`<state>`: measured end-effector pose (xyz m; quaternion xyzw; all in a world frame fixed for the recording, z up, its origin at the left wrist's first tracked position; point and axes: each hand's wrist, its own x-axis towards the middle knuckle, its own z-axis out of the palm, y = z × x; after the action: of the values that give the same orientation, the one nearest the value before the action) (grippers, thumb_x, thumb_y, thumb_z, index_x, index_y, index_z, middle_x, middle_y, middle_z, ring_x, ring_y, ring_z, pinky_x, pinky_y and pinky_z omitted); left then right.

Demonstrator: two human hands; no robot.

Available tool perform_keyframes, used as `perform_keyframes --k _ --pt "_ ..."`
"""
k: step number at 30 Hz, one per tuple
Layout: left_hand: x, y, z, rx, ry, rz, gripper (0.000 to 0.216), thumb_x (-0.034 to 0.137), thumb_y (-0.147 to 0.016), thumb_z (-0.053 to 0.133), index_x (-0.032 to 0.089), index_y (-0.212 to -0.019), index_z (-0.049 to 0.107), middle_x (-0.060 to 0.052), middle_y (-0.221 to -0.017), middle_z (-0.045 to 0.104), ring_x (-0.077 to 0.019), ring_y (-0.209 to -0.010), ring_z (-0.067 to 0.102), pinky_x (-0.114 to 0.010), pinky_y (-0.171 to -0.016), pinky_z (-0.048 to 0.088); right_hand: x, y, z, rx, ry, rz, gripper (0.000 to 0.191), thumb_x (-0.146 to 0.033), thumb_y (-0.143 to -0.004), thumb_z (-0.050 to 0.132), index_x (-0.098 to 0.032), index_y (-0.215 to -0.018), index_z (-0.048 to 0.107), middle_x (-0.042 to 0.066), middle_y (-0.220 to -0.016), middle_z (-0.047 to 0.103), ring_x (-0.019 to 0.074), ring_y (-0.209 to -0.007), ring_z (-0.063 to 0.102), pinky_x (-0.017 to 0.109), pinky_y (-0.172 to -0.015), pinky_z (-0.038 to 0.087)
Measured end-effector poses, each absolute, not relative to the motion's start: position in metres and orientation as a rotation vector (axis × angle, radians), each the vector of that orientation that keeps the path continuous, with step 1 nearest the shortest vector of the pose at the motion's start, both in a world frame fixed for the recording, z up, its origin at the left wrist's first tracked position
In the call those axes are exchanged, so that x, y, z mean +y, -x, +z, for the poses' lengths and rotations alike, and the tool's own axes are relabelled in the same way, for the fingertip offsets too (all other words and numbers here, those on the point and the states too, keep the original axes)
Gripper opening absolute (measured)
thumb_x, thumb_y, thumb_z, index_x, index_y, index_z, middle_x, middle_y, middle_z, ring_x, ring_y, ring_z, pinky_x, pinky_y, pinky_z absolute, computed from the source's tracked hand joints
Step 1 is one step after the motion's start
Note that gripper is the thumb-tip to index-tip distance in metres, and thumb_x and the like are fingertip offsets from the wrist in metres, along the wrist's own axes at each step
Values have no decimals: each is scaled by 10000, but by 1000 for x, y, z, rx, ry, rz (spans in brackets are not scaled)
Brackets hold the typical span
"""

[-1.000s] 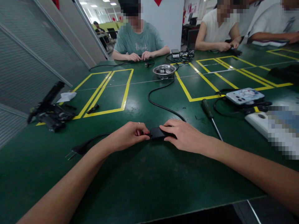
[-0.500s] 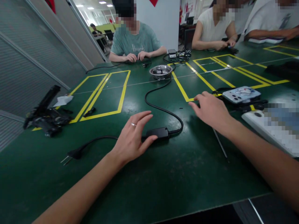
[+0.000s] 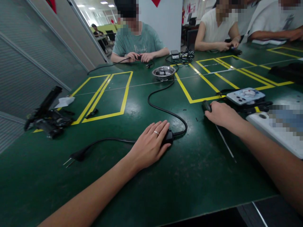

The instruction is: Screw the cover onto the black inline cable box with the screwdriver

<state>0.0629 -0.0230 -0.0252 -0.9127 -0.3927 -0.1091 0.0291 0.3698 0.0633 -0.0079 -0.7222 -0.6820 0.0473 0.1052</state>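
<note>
My left hand (image 3: 151,145) lies flat with fingers stretched over a small black power adapter (image 3: 169,136) on the green table (image 3: 151,186). A black cable (image 3: 161,108) runs from the adapter toward the far side, and another lead ends in a two-pin plug (image 3: 77,155) at the left. My right hand (image 3: 221,114) is closed around the dark handle of a screwdriver (image 3: 206,106); its thin metal shaft (image 3: 226,145) points toward me on the table.
A steel bowl (image 3: 163,72) stands mid-table. A phone (image 3: 245,95) on black parts and a white device (image 3: 274,129) lie at the right. A black tool pile (image 3: 46,116) sits at the left edge. Several people work across the table. Yellow tape marks rectangles.
Both hands left the adapter's ends. My right hand swung right and closed on the screwdriver handle. My left hand rose open, then settled flat on the adapter.
</note>
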Motion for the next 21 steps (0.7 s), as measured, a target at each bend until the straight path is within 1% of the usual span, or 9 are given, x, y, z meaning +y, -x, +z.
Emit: perform_keyframes --k 3,5,7,9,12,14,17,19,21 --pt "-24 -60 -24 -1090 2824 -422 476 335 -966 477 152 -1401 412 -163 -1450 471 -321 -1339 443 -531 -1103 384 68 -368 2 -1794 1943 481 202 -359 -804 573 -183 -720 624 63 -591 586 202 -532 557 343 -512 442" --pt "-24 -58 -24 -1005 2831 -489 381 268 -959 491 155 -1323 488 -150 -1375 539 -304 -1286 489 -502 -1062 432 67 -363 9 -1558 1734 885 263 -366 -847 507 -201 -647 548 10 -500 478 124 -400 396 268 -384 291" --pt "-24 -56 -23 -942 2832 -540 329 219 -949 504 150 -1271 523 -140 -1313 579 -283 -1225 531 -464 -1019 468 63 -356 16 -1329 1465 1278 314 -380 -889 458 -208 -628 476 -28 -492 395 73 -368 251 229 -348 152" --pt "-24 -55 -24 -886 2831 -566 302 186 -941 509 150 -1240 541 -132 -1272 601 -266 -1171 561 -438 -979 492 58 -350 20 -1178 1239 1473 280 -360 -884 523 -196 -662 472 -46 -541 385 49 -390 206 208 -352 109" --pt "-25 -55 -24 -813 2820 -576 279 161 -937 504 160 -1210 559 -121 -1226 628 -249 -1110 589 -414 -935 511 55 -347 21 -1052 1119 1380 202 -266 -807 665 -180 -711 510 -42 -622 446 36 -417 257 195 -349 159" --pt "-24 -56 -25 -791 2807 -567 269 158 -938 502 162 -1198 569 -117 -1200 641 -239 -1086 598 -400 -921 514 58 -349 20 -957 1122 1251 183 -266 -804 667 -185 -730 520 -33 -651 496 42 -417 299 200 -344 209" --pt "-24 -55 -26 -802 2797 -540 264 164 -946 494 166 -1198 573 -116 -1191 649 -232 -1072 602 -390 -909 513 65 -353 18 -846 1135 1044 189 -395 -874 576 -217 -843 522 -13 -682 582 77 -423 405 221 -371 335" --pt "-23 -55 -26 -813 2797 -529 266 168 -951 489 170 -1205 570 -114 -1199 648 -233 -1072 600 -390 -904 511 68 -355 16 -863 1122 887 245 -476 -912 488 -232 -928 495 -7 -682 616 113 -454 506 256 -434 439" --pt "-23 -55 -27 -817 2798 -526 266 168 -954 491 167 -1210 566 -112 -1206 646 -235 -1074 595 -391 -903 508 69 -354 15 -933 1105 745 277 -505 -930 431 -240 -1006 458 -8 -696 634 142 -506 592 286 -499 496"
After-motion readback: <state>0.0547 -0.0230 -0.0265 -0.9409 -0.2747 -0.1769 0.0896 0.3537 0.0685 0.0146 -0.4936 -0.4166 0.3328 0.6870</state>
